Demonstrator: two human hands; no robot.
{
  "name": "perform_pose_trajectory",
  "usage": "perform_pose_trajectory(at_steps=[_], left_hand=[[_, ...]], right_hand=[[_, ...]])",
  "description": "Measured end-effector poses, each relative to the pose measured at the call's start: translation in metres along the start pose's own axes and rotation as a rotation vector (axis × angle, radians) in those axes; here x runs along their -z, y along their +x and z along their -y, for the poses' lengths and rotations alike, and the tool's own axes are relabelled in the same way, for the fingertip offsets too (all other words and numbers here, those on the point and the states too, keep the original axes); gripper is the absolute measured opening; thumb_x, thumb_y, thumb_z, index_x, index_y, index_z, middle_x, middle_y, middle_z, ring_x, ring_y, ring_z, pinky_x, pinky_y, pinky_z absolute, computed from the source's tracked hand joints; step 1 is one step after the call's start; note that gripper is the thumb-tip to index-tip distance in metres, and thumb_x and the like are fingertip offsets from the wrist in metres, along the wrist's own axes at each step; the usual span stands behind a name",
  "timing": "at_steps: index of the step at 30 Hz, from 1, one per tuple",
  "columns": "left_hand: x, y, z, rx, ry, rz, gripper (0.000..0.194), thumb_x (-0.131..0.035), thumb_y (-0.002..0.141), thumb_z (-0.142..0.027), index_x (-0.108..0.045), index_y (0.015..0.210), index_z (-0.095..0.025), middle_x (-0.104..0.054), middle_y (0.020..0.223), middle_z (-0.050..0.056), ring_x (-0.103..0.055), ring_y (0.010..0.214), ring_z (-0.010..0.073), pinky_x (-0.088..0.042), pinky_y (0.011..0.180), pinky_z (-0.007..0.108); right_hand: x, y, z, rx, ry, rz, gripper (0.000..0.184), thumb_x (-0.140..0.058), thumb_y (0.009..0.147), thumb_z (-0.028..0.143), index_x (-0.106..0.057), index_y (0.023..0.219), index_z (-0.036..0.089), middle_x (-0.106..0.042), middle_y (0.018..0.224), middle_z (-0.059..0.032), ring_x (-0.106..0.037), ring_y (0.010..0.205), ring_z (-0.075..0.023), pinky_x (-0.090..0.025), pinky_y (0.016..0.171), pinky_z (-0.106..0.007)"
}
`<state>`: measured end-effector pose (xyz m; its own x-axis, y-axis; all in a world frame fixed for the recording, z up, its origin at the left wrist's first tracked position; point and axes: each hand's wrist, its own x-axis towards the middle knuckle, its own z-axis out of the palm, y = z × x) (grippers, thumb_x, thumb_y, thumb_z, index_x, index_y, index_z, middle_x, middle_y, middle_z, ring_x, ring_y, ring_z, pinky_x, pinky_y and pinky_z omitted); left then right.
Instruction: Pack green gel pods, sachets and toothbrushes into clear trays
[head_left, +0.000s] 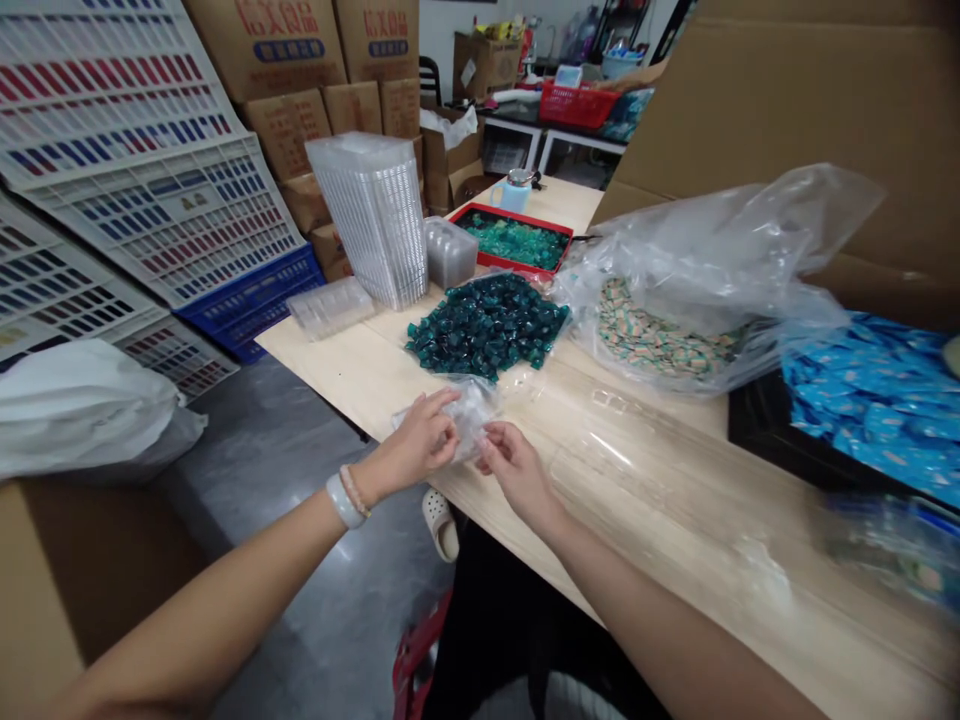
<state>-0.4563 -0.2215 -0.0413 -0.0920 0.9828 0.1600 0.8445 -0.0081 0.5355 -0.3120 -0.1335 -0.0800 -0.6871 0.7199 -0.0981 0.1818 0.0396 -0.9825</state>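
Note:
Near the front edge of the table, both my hands are on a crumpled clear plastic bag [471, 415]. My left hand [420, 440], with a bangle and a beaded bracelet at its wrist, is closed on the bag's left side, its index finger reaching over it. My right hand [517, 468] pinches the right edge between thumb and fingers. What the bag holds, if anything, I cannot make out. Just beyond my hands lies a heap of dark teal, glossy pieces [487, 325]. A clear plastic tray [330, 307] lies to the left of the heap.
Tall stacked clear trays [371, 220] stand behind the heap, beside a red tray [517, 240] of green pieces and a blue mug [515, 190]. To the right are a large plastic bag [667, 330] of small wrapped pieces and blue packets [877, 400]. White crates [210, 220] rise at left.

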Motion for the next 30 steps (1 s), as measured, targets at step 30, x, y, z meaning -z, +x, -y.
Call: perform_pose_trajectory(at_steps=[30], left_hand=[[-0.005, 0.029, 0.039, -0.047, -0.201, 0.182, 0.015, -0.054, 0.076, -0.031, -0.062, 0.074, -0.019, -0.05, 0.115, 0.005, -0.041, 0.11, 0.0177, -0.031, 0.096, 0.033]], right_hand=[[-0.003, 0.022, 0.002, -0.35, 0.759, 0.035, 0.04, -0.075, 0.051, 0.028, -0.051, 0.079, 0.013, -0.065, 0.065, -0.0018, -0.063, 0.058, -0.0136, -0.051, 0.058, -0.026]])
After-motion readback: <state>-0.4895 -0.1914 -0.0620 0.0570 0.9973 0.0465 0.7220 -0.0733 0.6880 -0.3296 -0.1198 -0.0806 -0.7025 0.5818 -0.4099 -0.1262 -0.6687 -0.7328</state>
